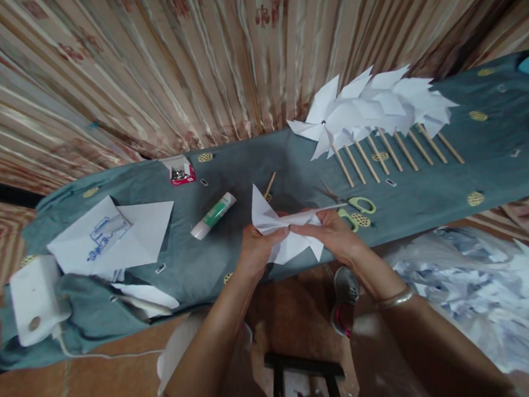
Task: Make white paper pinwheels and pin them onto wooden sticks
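Note:
A white paper pinwheel (291, 245) is held between my two hands at the table's front edge, its pointed blades sticking out. My left hand (260, 248) pinches it from the left, thumb pressed near its middle. From the other side, my right hand (335, 232) grips it, its thumb reaching to the same middle spot. Fingers underneath are partly hidden by the paper. Just beyond the pinwheel lies a wooden stick (270, 184), partly covered. Scissors (353, 206) with yellow-green handles rest beside my right hand. A glue stick (213, 216) lies left of my left hand.
Finished pinwheels (377, 105) on wooden sticks overlap in a row at the back right. A small open box (180, 170) holds metal pins. Paper sheets (149, 227) and a white device (37, 299) with a cable are at left. A plastic bag (496, 302) of paper stands below right.

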The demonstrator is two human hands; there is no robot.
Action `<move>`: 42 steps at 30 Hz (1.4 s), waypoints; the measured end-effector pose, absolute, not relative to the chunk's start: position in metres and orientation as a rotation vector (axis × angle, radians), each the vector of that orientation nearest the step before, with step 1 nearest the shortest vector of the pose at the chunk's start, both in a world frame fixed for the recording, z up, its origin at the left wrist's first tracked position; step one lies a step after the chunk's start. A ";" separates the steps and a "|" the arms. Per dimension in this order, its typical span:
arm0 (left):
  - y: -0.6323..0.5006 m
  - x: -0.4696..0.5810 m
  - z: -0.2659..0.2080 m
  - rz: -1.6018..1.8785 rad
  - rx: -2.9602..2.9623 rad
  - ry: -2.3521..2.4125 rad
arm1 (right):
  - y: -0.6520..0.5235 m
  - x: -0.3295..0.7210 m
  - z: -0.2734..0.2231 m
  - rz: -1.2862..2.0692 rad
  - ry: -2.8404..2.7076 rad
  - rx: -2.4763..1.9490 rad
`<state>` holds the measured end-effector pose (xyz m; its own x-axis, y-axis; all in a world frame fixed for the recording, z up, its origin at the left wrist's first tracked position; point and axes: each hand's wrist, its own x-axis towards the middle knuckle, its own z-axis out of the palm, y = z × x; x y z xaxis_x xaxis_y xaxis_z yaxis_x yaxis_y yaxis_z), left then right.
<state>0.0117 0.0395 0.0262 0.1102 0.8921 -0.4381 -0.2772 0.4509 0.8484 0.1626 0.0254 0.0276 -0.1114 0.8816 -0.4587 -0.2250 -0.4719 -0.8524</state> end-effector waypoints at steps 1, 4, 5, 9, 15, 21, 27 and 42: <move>0.040 0.012 0.026 0.959 0.681 1.155 | 0.026 0.162 0.027 1.683 -0.781 -1.335; 0.041 0.011 0.025 0.940 0.695 1.193 | 0.026 0.161 0.026 1.650 -0.784 -1.341; 0.042 0.011 0.025 0.932 0.704 1.197 | 0.027 0.161 0.026 1.650 -0.790 -1.337; 0.045 0.008 0.026 0.917 0.774 1.128 | 0.031 0.168 0.029 1.665 -0.805 -1.340; 0.065 -0.001 0.028 1.107 0.801 1.014 | 0.039 0.187 0.031 1.582 -0.855 -1.385; 0.100 -0.005 0.007 1.155 1.353 1.351 | 0.041 0.188 0.032 1.601 -1.000 -1.379; 0.114 -0.003 -0.016 0.956 1.893 1.421 | 0.040 0.187 0.034 1.615 -1.050 -1.335; 0.052 0.008 0.032 0.870 1.324 1.183 | 0.003 0.182 0.035 1.119 -1.333 -1.386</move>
